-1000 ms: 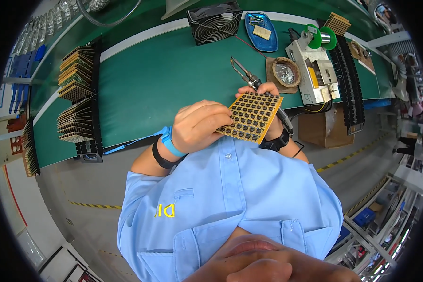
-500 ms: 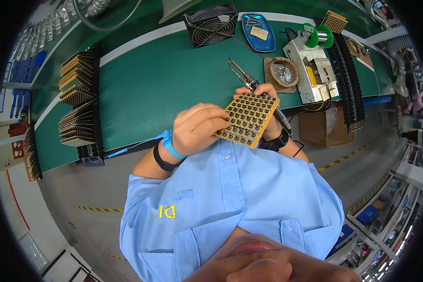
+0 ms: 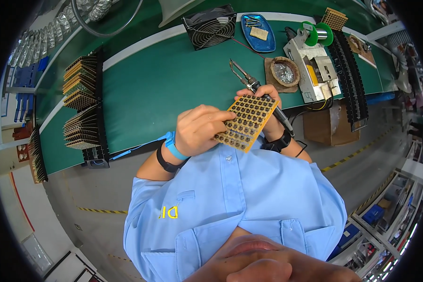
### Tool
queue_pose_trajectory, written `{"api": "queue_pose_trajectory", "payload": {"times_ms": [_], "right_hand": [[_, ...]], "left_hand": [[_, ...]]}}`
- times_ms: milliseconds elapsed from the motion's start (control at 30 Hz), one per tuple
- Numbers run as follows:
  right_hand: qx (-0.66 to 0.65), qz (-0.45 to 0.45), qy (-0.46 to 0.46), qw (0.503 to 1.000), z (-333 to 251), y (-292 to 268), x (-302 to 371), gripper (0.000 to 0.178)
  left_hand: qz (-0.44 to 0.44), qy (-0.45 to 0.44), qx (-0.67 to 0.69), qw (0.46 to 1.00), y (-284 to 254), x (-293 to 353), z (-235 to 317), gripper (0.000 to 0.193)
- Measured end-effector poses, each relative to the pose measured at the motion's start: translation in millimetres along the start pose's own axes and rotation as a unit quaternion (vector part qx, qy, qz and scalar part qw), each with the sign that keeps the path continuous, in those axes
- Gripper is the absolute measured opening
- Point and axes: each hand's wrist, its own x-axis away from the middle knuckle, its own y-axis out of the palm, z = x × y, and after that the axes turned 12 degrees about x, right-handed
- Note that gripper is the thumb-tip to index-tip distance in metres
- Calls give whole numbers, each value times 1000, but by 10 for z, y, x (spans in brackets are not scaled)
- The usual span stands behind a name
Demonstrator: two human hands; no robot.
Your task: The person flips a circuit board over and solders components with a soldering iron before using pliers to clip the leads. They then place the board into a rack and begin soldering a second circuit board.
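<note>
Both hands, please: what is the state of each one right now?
Left hand: partly bent, touching the board; whether it grips cannot be told.
Right hand: closed, holding the same board and a soldering iron.

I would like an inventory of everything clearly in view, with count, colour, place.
Circuit board: 1, yellow, at both hands
Soldering iron: 1, black and metal, right hand
Bench: 1, green, beyond hands
Fan: 1, black, bench's far edge
Tray: 1, blue, right of fan
Sponge: 1, cream, in tray
Bowl: 1, brown, left of metal unit
Metal unit: 1, grey, bench's right
Spool: 1, green, at unit's far end
Left rack: 1, black, bench's left
Racked boards: many, brownish, in left rack
Right rack: 1, black, right of metal unit
Carton: 1, brown, below bench's right
Shelving: uncounted, grey, lower right
Shirt: 1, blue, worn
Left hand: 1, bare, touching board
Right hand: 1, bare, behind board
</note>
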Motion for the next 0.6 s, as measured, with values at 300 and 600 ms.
{"api": "queue_pose_trajectory", "payload": {"times_ms": [300,600], "right_hand": [[160,87,-71,981,-148,-23,99,19],[273,80,-57,957,-229,25,174,21]], "left_hand": [[151,-357,275,880,-4,209,-74,21],[126,-538,450,702,-161,182,-188,17]]}}
